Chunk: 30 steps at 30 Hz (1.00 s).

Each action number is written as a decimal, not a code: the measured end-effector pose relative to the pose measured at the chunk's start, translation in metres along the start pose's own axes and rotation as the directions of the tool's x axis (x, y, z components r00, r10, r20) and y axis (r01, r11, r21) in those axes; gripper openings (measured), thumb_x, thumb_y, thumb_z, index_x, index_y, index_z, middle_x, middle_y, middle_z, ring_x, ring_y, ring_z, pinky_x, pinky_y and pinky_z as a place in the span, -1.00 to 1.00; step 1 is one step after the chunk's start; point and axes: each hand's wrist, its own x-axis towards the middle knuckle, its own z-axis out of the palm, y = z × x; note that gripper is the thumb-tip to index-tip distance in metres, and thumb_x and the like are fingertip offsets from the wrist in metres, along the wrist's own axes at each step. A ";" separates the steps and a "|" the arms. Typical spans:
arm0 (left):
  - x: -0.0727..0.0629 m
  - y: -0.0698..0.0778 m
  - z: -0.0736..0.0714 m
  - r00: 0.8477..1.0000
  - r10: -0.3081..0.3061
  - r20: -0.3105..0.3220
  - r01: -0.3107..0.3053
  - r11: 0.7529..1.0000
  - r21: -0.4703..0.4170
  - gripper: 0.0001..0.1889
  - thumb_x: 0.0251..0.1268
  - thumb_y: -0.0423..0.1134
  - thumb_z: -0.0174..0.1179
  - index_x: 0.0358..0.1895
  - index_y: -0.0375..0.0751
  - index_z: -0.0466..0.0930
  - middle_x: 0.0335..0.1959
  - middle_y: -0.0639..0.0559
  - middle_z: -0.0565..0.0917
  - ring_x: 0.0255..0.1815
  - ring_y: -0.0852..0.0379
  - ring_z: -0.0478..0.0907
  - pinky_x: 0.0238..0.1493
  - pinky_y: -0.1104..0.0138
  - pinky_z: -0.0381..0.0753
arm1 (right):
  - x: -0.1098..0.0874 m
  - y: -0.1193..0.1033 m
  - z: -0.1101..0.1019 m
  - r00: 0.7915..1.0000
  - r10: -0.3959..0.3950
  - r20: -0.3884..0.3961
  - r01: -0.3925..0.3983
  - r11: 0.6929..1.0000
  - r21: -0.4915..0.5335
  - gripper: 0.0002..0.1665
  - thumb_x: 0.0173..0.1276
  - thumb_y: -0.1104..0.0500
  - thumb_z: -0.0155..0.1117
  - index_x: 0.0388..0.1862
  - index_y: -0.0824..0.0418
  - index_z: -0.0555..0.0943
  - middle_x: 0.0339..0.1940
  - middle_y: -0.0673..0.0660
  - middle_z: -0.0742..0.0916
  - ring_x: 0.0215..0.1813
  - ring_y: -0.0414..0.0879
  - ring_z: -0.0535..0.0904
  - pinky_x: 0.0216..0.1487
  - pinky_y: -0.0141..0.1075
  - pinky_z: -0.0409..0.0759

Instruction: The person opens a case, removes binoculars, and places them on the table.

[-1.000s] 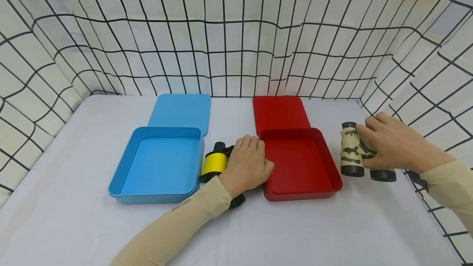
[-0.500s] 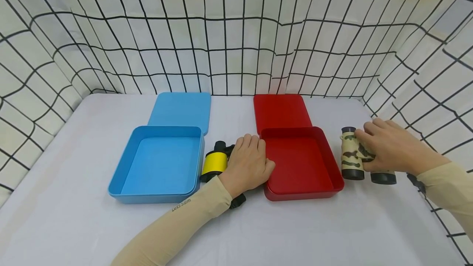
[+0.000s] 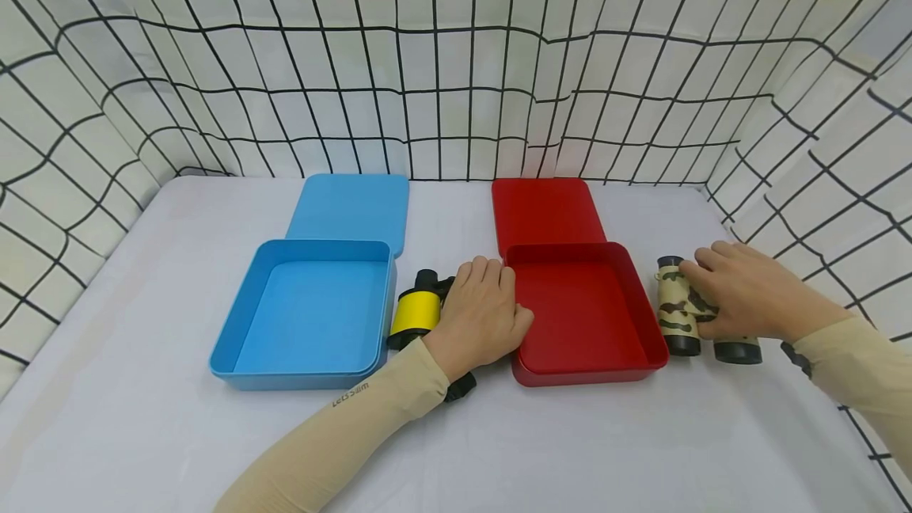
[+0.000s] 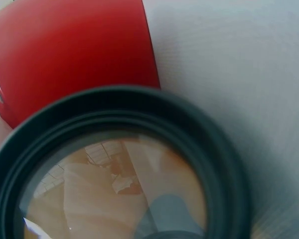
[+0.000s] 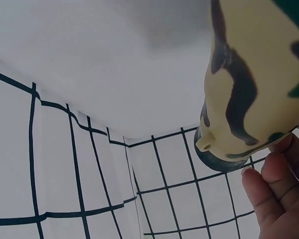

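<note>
Between the two boxes lies a pair of yellow and black binoculars (image 3: 416, 313), its middle covered by my left hand (image 3: 480, 315), which grips it from above. One big lens of this pair, with its black lens rim (image 4: 139, 97), fills much of the left wrist view. On the right side, my right hand (image 3: 758, 291) holds camouflage binoculars (image 3: 675, 303) across their centre, eyepieces pointing away and black-ringed front ends toward me. A camouflage barrel (image 5: 269, 89) shows large in the right wrist view, with fingertips (image 5: 266, 186) at its side.
An open blue box (image 3: 313, 382) stands left of the yellow binoculars, its lid (image 3: 349, 208) folded back flat. An open red box (image 3: 587, 378) with its red lid (image 3: 547, 212) sits between the hands. Black wire-grid panels (image 3: 438, 85) enclose the white-covered table (image 3: 128, 386).
My right hand has moved the camouflage binoculars slightly down and toward me. The left hand stays on the yellow binoculars, while the whole head view has shifted a little.
</note>
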 end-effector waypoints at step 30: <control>-0.002 0.000 -0.001 1.000 -0.007 0.006 0.007 1.000 0.000 -0.78 0.40 -0.05 -0.02 -0.26 -0.13 0.40 -0.31 -0.01 0.42 -0.16 0.09 0.31 -0.07 0.26 0.31 | 0.018 -0.002 0.013 0.999 -0.025 0.044 0.024 1.000 0.015 -0.10 -0.28 -0.20 0.79 0.06 0.11 0.63 -0.19 0.09 0.65 -0.15 -0.04 0.51 -0.11 -0.07 0.71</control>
